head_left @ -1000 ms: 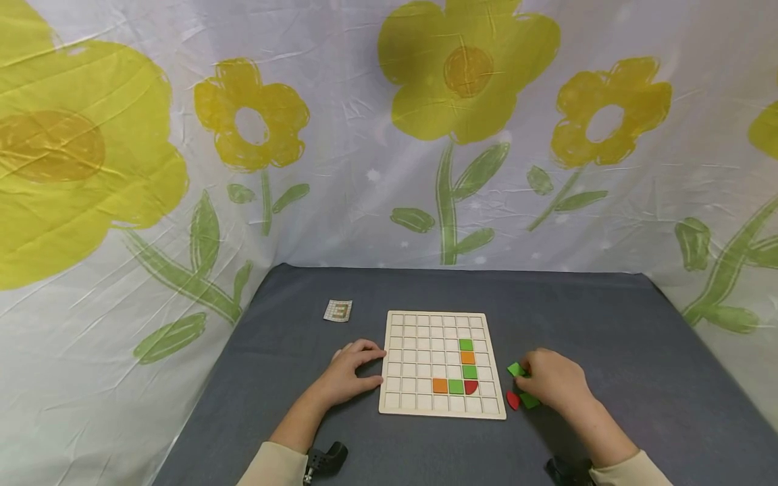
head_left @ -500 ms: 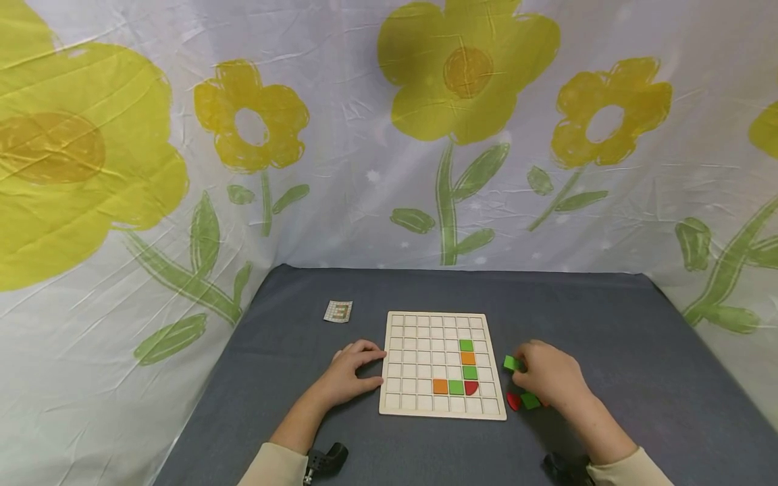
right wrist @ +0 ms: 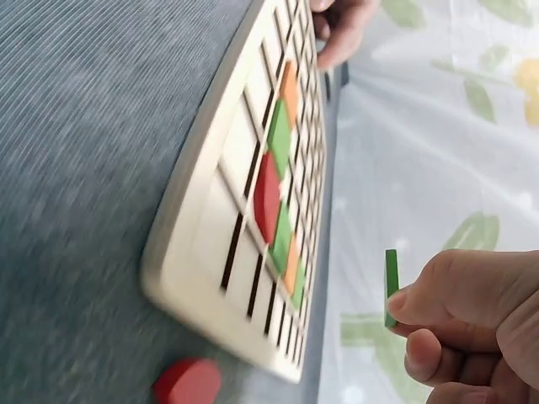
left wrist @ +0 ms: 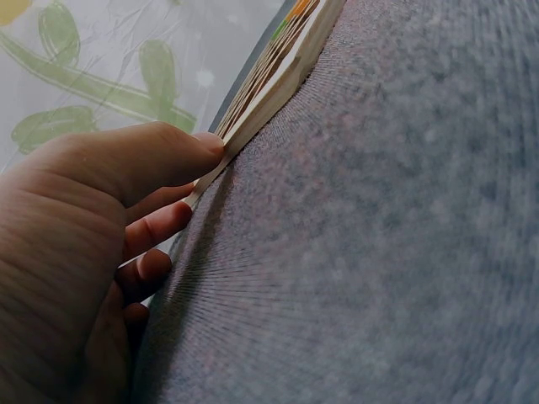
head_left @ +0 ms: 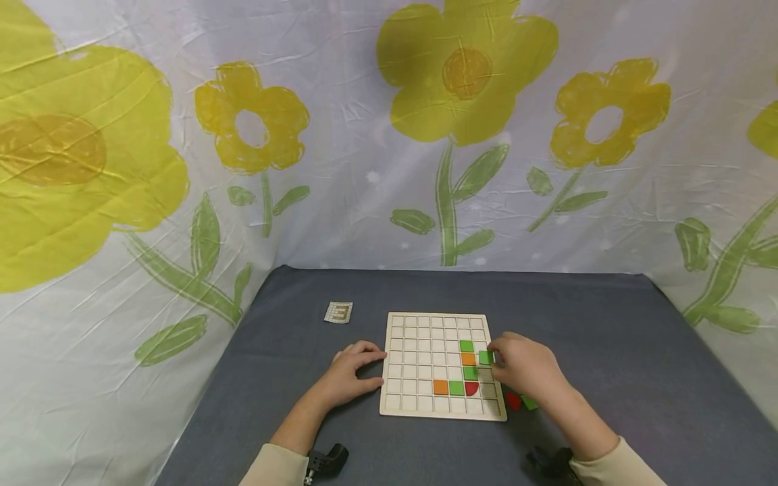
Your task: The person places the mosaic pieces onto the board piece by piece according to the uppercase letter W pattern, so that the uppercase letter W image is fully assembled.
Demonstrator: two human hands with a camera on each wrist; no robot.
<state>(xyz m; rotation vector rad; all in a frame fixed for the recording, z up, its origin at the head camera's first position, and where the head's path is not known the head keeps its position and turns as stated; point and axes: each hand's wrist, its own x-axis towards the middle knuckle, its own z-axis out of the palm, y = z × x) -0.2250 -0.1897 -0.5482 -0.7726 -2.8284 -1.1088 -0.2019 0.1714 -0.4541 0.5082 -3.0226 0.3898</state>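
Green tile [right wrist: 392,290] pinched upright by right hand [head_left: 525,366], thumb against fingers, raised above board's right side. Left hand [head_left: 349,368] spread, thumb and fingertip touching board's left edge. Board [head_left: 419,344] carries three green squares [head_left: 466,345], two orange squares [head_left: 440,387], one red piece [head_left: 471,389] at the corner of their L. Loose red piece [head_left: 513,401] and loose green piece [head_left: 529,403] beside board's near right corner, the green partly hidden by right arm. Card [head_left: 338,312] beyond left hand, on grey cloth [head_left: 583,310].
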